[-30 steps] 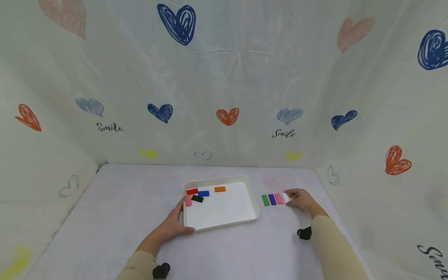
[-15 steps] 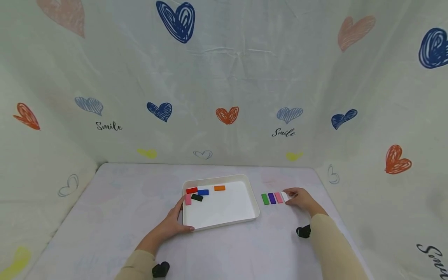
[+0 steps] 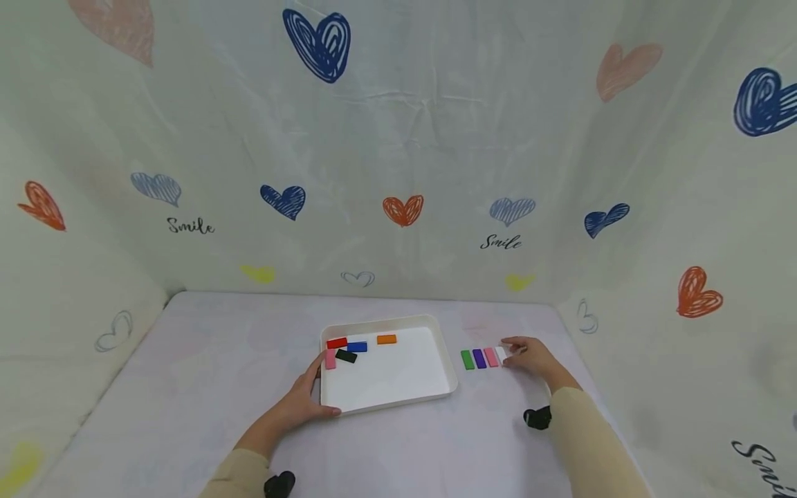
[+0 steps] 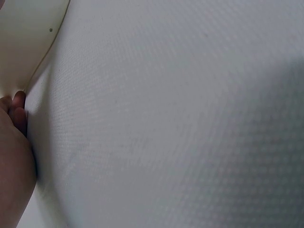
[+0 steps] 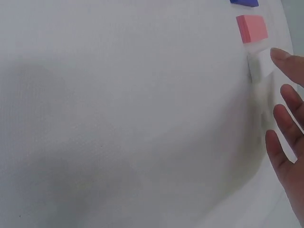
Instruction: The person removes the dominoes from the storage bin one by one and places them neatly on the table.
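The left hand (image 3: 295, 404) holds the white tray (image 3: 398, 380) at its near left corner, spread wide with the thumb on the near rim and the fingers along the left wall, just as half a second ago. Inside the tray, a pink block (image 3: 331, 359) lies by the left wall, then a red block (image 3: 337, 343), a black block (image 3: 346, 356) lying askew, a blue block (image 3: 357, 347) and, apart from these, an orange block (image 3: 387, 339) near the far wall; their arrangement matches the earlier frames. Beyond the tray's right side, on the tabletop (image 3: 398, 456), stands a row in the same order as before: a green block (image 3: 468, 360), a purple block (image 3: 479, 358), a second pink block (image 3: 490, 357) and a white block (image 3: 501, 355) at the right end. The main difference is that the whole head view has slid slightly left and down. The white block lies just left of the right hand (image 3: 533, 361), by the gap between thumb and fingers. In the right wrist view those fingers are loosely spread with a wide gap to the thumb, whose tip is at the block's edge; whether it touches, I cannot tell.
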Demonstrator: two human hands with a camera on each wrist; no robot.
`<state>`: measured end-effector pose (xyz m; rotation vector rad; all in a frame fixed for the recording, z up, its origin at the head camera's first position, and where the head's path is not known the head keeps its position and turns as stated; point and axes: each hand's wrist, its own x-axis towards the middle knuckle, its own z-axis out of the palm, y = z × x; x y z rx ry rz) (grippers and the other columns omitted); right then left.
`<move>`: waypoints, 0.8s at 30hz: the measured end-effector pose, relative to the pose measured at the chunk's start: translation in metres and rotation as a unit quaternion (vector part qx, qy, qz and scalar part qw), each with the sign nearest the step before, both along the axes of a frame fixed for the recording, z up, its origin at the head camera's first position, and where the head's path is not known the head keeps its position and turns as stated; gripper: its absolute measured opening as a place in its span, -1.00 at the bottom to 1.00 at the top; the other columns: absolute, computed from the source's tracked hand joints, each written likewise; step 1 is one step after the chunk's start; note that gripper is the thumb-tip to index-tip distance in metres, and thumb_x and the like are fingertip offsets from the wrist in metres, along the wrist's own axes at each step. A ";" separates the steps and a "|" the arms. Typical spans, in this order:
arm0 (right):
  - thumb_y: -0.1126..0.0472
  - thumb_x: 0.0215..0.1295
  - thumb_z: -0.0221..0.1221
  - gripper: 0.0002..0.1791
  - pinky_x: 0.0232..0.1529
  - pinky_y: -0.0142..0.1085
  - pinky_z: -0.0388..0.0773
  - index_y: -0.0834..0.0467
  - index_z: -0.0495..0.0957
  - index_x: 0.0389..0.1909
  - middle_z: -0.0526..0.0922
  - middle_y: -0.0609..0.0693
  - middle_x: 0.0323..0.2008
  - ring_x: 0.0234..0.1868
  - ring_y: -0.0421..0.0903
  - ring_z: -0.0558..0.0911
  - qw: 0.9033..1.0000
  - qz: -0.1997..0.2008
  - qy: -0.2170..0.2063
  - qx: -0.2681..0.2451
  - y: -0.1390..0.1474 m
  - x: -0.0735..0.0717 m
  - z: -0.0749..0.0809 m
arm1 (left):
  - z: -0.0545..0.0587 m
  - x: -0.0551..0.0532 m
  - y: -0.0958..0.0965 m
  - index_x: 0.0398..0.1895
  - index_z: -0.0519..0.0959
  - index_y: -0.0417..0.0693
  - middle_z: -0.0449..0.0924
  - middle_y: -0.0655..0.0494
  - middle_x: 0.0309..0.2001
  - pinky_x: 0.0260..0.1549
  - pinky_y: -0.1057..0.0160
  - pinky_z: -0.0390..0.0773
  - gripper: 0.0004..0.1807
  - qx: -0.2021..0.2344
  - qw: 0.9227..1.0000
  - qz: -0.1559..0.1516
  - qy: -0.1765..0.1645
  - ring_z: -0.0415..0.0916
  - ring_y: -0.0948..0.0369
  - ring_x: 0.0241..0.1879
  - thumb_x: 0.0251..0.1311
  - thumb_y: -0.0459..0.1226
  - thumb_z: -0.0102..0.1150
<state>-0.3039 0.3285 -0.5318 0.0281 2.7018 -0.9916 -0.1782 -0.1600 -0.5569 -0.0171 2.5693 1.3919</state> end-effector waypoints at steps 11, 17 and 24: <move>0.26 0.23 0.32 -0.50 -0.11 -0.16 0.51 0.20 0.52 0.21 0.53 0.21 0.06 -0.05 0.07 0.45 0.997 0.041 0.044 -0.047 -0.051 -0.007 0.025 | -0.004 0.002 -0.003 0.55 -0.15 -0.01 0.20 -0.30 0.33 0.17 -0.40 0.17 0.37 -0.017 1.000 0.000 0.003 0.08 -0.23 0.35 -0.28 -0.06 0.62; 0.28 0.21 0.33 -0.51 -0.15 -0.21 0.53 0.18 0.55 0.19 0.55 0.21 0.07 -0.08 0.03 0.47 0.993 0.069 0.055 -0.078 -0.086 -0.008 0.039 | -0.001 0.000 -0.002 0.56 -0.15 0.01 0.21 -0.29 0.33 0.20 -0.40 0.13 0.36 -0.008 1.000 -0.005 0.004 0.07 -0.23 0.36 -0.25 -0.07 0.61; 0.29 0.17 0.36 -0.51 -0.16 -0.22 0.56 0.17 0.57 0.16 0.60 0.08 -0.02 -0.10 -0.01 0.52 0.987 0.095 0.059 -0.113 -0.125 -0.004 0.043 | -0.001 -0.001 0.000 0.55 -0.14 -0.01 0.21 -0.31 0.33 0.19 -0.42 0.13 0.35 -0.010 1.000 -0.002 -0.003 0.08 -0.24 0.35 -0.25 -0.08 0.61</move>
